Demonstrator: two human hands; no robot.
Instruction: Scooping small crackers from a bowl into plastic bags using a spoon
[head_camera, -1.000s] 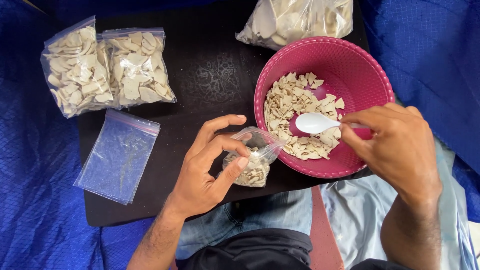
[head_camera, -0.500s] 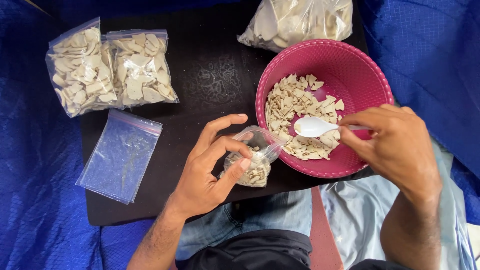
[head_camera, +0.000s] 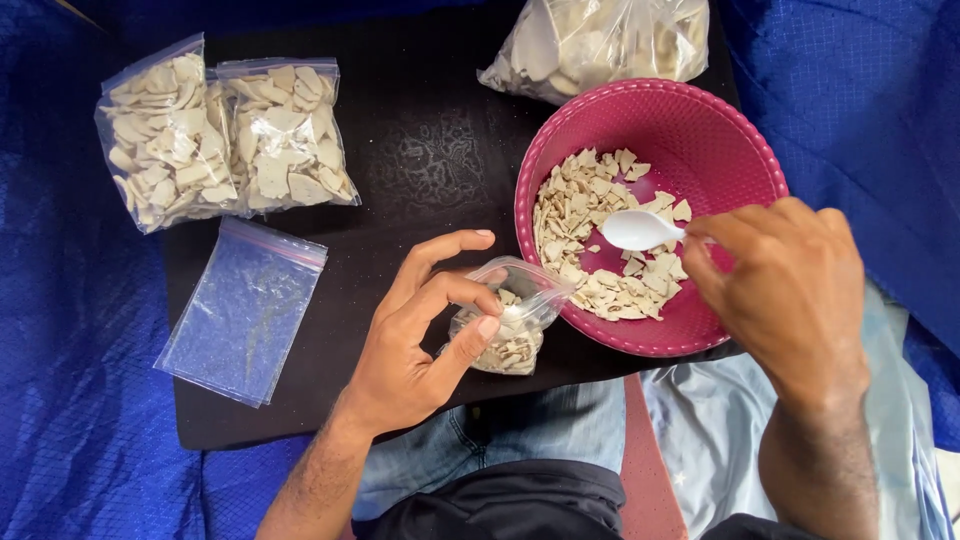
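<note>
My left hand (head_camera: 420, 340) holds a small clear plastic bag (head_camera: 505, 325) open at the table's front edge; pale chips fill its lower part. My right hand (head_camera: 790, 285) grips a white plastic spoon (head_camera: 640, 230), whose empty bowl hovers over the chips (head_camera: 600, 230) inside a round pink bowl (head_camera: 700, 130). The bag's mouth touches the bowl's near left rim.
Two filled zip bags of chips (head_camera: 225, 140) lie at the back left of the black table (head_camera: 420, 150). An empty zip bag (head_camera: 245, 310) lies in front of them. A large clear bag of chips (head_camera: 600, 45) rests behind the bowl. Blue cloth (head_camera: 60, 400) surrounds the table.
The spoon has stayed over the bowl, shifting slightly. My left hand keeps the same hold on the small bag.
</note>
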